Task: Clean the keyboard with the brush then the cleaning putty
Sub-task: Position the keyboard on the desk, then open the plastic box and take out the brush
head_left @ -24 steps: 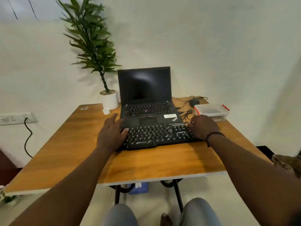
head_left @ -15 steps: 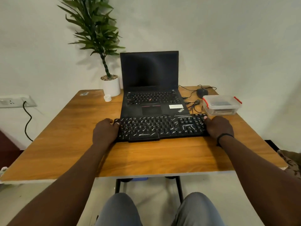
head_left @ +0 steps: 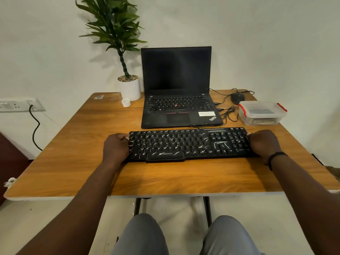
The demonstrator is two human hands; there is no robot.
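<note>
A black keyboard (head_left: pixel 187 144) streaked with white marks lies flat across the wooden table (head_left: pixel 73 144), in front of the laptop. My left hand (head_left: pixel 116 149) grips its left end, fingers curled over the edge. My right hand (head_left: pixel 263 143) grips its right end the same way; a black band circles that wrist. A clear plastic box (head_left: pixel 262 112) with red clips stands at the back right, its lid on, with dark contents I cannot make out. No brush or putty shows in the open.
An open black laptop (head_left: pixel 179 100) stands behind the keyboard. A potted plant (head_left: pixel 129 87) and a small white cap (head_left: pixel 126 102) sit back left. A mouse (head_left: pixel 237 97) and loose cables (head_left: pixel 228 113) lie back right. A wall socket (head_left: pixel 18 104) has a cord hanging.
Both hands slid from on top of the keys out to the keyboard's two ends and took hold. The keyboard now sits a little nearer me, off the laptop's front edge.
</note>
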